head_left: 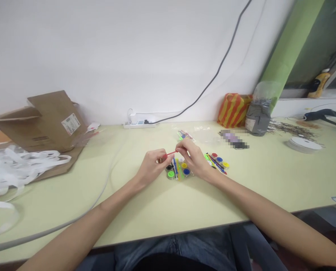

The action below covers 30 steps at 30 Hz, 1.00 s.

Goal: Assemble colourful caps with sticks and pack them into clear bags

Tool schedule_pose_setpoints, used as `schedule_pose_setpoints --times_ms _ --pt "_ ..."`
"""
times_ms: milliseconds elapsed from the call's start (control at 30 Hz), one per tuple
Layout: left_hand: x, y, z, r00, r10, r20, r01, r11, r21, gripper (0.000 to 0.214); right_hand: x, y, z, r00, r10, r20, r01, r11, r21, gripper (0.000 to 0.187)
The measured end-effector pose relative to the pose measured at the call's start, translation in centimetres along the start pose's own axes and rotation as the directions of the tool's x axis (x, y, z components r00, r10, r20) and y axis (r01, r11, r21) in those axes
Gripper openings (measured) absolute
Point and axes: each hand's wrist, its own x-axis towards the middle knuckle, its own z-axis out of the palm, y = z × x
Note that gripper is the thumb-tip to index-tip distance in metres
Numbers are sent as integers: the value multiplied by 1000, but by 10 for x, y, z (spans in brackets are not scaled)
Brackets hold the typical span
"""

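Note:
My left hand (pixel 153 166) and my right hand (pixel 193 158) are close together above the pale green table (pixel 145 210). Fingers of both hands pinch a thin red stick (pixel 170 153), one end in each hand. Just below them lies a cluster of round plastic caps (pixel 178 169) in green, yellow, blue and black, mixed with thin coloured sticks. Beyond my right hand is a second group of caps and sticks (pixel 215 162). A small packet of coloured sticks (pixel 185 134) lies farther back.
A grey cable (pixel 72 218) runs across the table's left side. Beyond it are a flattened cardboard box (pixel 48 122) and tangled white strips (pixel 12 165). A power strip (pixel 138 122), orange striped bag (pixel 234 111), grey bag (pixel 257 116), blurred object (pixel 234 139) and white roll (pixel 303 144) stand farther back.

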Motion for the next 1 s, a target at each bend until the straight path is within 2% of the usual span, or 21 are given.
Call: schedule_pose_setpoints --times_ms 100,200,400,567,667,833,1000 --pt "0 -3 0 1000 12 0 -12 1000 -13 42 1 -3 -4 995 76 -62 -74 996 46 15" --pt "-1 -6 1 1000 3 2 -3 1000 -21 36 1 -5 -5 993 110 -34 -106 988 112 14" --pt "-3 -11 3 999 34 7 -34 999 -4 32 -5 -7 8 993 52 108 -64 991 114 17" --pt "-3 -9 0 997 73 29 -74 996 51 25 -8 -11 11 989 -6 150 -4 998 67 19" --pt "-4 -6 -1 1000 20 17 -20 1000 -1 17 -7 -11 9 992 -11 129 7 1000 29 18" --pt "-6 -6 4 992 -121 -30 115 982 -151 33 -6 -11 10 992 -10 129 8 1000 20 13" --pt "-5 -8 3 986 -162 -38 144 947 -289 28 -6 -11 10 991 -4 134 2 1000 16 11"
